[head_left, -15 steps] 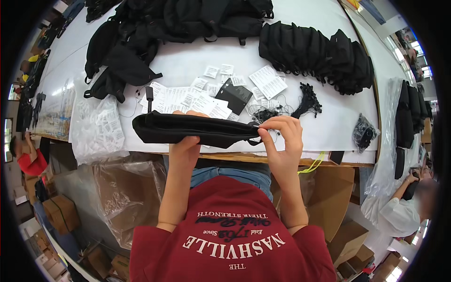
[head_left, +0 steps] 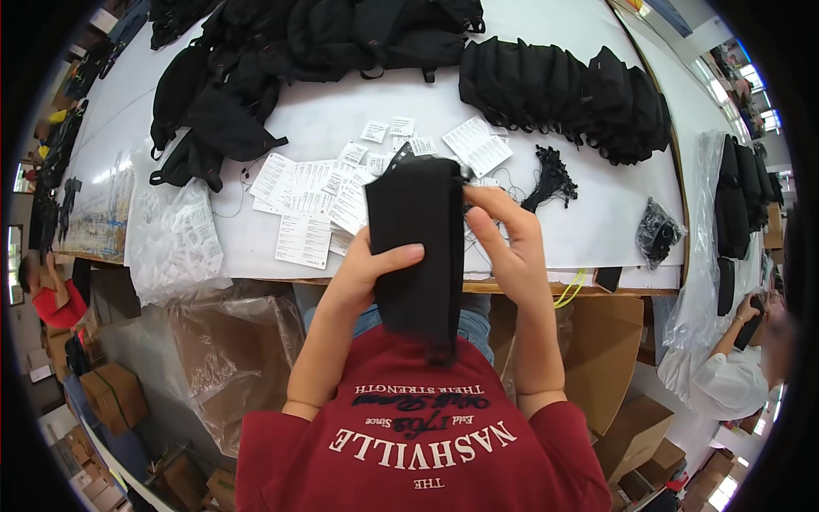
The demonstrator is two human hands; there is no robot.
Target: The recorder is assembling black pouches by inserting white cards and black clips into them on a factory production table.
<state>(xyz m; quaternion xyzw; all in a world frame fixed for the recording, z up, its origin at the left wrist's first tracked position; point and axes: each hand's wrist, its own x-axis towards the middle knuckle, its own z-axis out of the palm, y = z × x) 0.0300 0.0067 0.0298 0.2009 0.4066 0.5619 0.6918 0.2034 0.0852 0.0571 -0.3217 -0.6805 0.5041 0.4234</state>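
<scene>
A slim black fabric pouch [head_left: 415, 247] stands on end in front of my chest, above the table's near edge. My left hand [head_left: 367, 269] is closed on its left side, with the thumb lying across the front and the other fingers hidden behind. At the pouch's upper right corner is my right hand [head_left: 512, 239], its index finger reaching the edge and its thumb held apart. The pouch's lower end, with a small dark tab, is blurred. Past the pouch, printed white tags [head_left: 303, 239] lie spread on the white table [head_left: 333, 107].
Black bags [head_left: 341, 38] are heaped at the back, and a row of black pouches [head_left: 563, 98] stands far right. A bundle of black cords [head_left: 550, 179] lies right of centre. Clear plastic bags sit left [head_left: 175, 230] and right [head_left: 659, 235]. Co-workers [head_left: 734, 375] are at both sides.
The pouch has turned from lying level to standing on end, its zipped left end swinging down toward me. My right thumb has come away from the pouch's corner.
</scene>
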